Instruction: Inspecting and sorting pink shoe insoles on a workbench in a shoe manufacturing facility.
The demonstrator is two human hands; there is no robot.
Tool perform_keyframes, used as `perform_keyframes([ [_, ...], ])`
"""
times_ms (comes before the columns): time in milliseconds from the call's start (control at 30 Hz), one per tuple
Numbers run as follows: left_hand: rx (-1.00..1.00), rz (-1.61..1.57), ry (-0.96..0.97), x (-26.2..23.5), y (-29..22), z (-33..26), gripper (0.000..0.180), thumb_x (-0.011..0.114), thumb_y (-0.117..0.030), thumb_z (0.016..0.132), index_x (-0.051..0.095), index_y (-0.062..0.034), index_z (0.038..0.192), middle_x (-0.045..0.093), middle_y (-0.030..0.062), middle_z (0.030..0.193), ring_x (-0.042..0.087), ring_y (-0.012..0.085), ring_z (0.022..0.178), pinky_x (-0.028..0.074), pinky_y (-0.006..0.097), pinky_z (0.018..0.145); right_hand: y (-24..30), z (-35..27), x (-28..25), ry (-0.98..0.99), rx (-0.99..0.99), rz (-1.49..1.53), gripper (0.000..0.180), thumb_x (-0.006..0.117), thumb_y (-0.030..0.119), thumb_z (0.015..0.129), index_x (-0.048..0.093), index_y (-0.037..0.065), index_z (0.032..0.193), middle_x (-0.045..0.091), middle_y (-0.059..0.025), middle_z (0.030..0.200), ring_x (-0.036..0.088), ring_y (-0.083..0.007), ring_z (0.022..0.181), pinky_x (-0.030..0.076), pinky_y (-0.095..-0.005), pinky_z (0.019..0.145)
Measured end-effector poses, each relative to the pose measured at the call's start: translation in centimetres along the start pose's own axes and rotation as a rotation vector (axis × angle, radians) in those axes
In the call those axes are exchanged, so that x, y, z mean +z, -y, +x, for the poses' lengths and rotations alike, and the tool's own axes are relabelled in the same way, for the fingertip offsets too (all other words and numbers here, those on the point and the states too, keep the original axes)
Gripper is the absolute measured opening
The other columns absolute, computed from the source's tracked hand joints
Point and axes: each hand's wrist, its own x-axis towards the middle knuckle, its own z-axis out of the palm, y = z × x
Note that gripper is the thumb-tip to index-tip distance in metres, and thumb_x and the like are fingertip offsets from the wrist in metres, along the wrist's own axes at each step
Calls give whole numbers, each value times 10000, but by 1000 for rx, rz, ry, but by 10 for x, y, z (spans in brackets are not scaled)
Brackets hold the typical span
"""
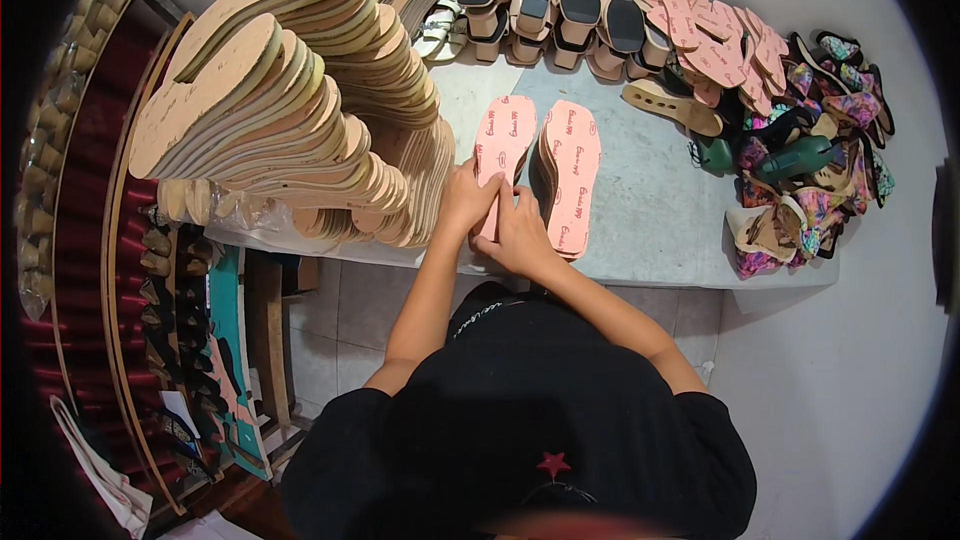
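Note:
Two stacks of pink printed shoe insoles lie side by side on the table in front of me. My left hand (463, 200) is wrapped round the outer edge of the left insole stack (508, 125), its fingertips over the top piece. At the near end of that same stack, my right hand (522, 233) grips, one finger laid along the top surface and the thumb low at the edge. My hands nearly meet there and cover its lower half. The right insole stack (573, 170) stands untouched beside my right hand.
Tall piles of tan soles (250, 105) rise at the left. Block-heeled sandals (535, 0) line the back wall. A heap of loose pink insoles (710, 35) and colourful fabric uppers (850, 165) fill the right end, near a green tool (797, 158). The table (660, 180) ends close to my body.

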Motion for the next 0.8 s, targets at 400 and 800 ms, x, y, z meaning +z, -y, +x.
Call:
perform_keyframes([
  [400,-66,-991,292,12,25,-33,676,155,-508,938,200,-1,1383,323,127,1382,311,203,1271,235,309,1043,-19,0,-5,32,19,304,500,577,-31,698,384,-145,1146,523,-289,922,514,-421,907,423,-430,799],
  [800,65,-510,-91,24,-9,-32,539,526,-272,859,364,49,1261,325,266,1319,349,357,1225,265,367,1021,-21,1,-54,-101,-31,305,550,622,100,734,389,-98,1192,476,-251,982,531,-395,892,454,-422,758],
])
